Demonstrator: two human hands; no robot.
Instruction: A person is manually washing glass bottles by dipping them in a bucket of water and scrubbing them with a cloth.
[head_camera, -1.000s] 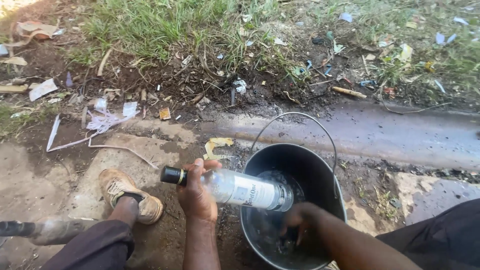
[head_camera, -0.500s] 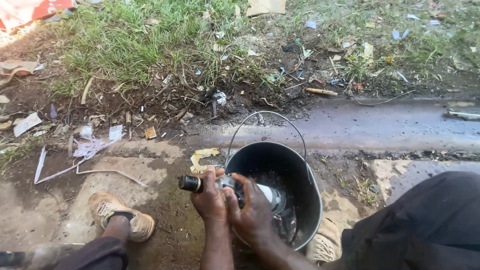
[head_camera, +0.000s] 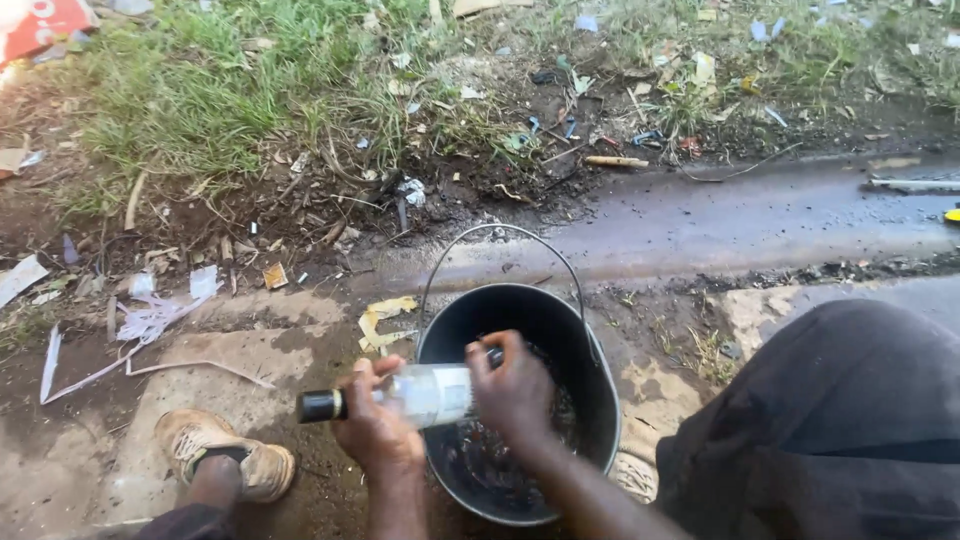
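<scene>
Clear glass bottle (head_camera: 425, 393) with a black cap lies sideways between both hands over the black bucket (head_camera: 600, 400): left hand (head_camera: 375, 432) grasps its neck end, right hand (head_camera: 512, 390) clasps its base.

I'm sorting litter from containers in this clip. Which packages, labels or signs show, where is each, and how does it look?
Bottle: clear glass with a black cap, lying sideways over the black bucket, left hand near the neck, right hand on the body.
Label: pale band around the bottle's body.
Wrapper: red and white, crumpled, top left corner on the grass.
Paper scraps: white torn strips, left on the ground.
</scene>
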